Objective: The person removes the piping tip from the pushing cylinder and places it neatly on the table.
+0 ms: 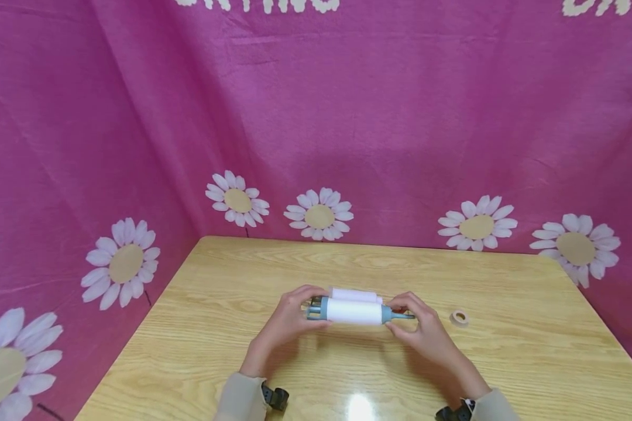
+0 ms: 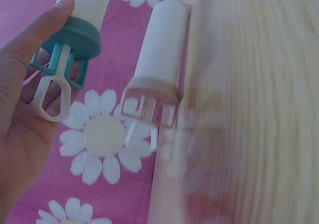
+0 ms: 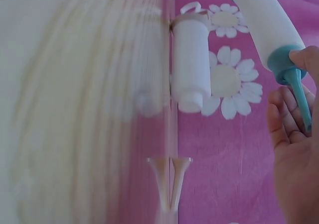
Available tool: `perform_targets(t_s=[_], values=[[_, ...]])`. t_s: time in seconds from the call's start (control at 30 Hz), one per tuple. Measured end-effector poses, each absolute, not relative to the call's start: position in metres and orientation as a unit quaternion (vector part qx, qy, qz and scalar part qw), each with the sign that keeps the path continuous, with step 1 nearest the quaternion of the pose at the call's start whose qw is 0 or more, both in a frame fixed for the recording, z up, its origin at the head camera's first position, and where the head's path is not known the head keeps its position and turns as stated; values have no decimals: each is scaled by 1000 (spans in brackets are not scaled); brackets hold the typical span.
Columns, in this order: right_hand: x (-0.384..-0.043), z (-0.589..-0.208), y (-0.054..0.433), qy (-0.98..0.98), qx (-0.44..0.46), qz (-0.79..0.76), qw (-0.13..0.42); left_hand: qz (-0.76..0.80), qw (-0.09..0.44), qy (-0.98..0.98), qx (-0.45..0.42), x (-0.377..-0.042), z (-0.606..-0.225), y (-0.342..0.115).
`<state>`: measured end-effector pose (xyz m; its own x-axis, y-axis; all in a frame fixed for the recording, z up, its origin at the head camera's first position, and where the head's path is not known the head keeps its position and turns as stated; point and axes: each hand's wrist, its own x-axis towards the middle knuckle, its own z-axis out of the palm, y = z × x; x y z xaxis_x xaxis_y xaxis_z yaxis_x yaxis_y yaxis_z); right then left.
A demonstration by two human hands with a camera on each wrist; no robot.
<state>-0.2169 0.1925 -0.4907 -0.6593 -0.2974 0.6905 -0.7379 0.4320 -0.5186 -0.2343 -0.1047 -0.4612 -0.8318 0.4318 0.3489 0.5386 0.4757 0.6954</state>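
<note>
Held level between both hands is an icing syringe (image 1: pixel 354 312) with a white barrel, teal end collars and a teal nozzle (image 3: pixel 298 97). At its plunger end, my left hand (image 1: pixel 289 317) grips the teal collar, thumb on the barrel's edge in the left wrist view; the white pull ring (image 2: pixel 52 98) shows beside the palm. My right hand (image 1: pixel 423 327) pinches the teal collar at the nozzle end between thumb and fingers. Just behind lies a second white syringe (image 2: pixel 160 45) with a beige collar, partly hidden in the head view.
A small beige piece (image 1: pixel 459 317) lies on the wooden table (image 1: pixel 532 351) to the right; the right wrist view shows a flared beige nozzle (image 3: pixel 179 181). A pink cloth (image 1: pixel 390 117) with daisies hangs behind and along the left side. Black straps circle both wrists.
</note>
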Motion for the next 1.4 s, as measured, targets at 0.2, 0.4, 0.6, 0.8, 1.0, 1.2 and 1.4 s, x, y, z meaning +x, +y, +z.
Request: perform_targets(t_s=[0.2, 0.4, 0.6, 0.8, 1.0, 1.2, 1.4], values=[[-210, -491, 213, -820, 295, 419, 255, -433, 63, -849, -296, -235, -462, -84], [-206, -491, 225, -815, 292, 427, 260, -425, 64, -850, -305, -233, -464, -72], [-206, -492, 222, -810, 289, 455, 230, -424, 65, -856, -288, -233, -465, -73], [-206, -491, 221, -813, 214, 523, 141, -426, 49, -859, -279, -232, -464, -75], [-208, -488, 224, -835, 140, 532, 21, -418, 46, -861, -287, -231, -462, -76], [-210, -488, 223, -821, 131, 555, -25, -411, 54, -858, -303, -230, -461, -78], [-209, -490, 224, -814, 129, 566, -29, -398, 75, -858, -317, -231, -461, -77]])
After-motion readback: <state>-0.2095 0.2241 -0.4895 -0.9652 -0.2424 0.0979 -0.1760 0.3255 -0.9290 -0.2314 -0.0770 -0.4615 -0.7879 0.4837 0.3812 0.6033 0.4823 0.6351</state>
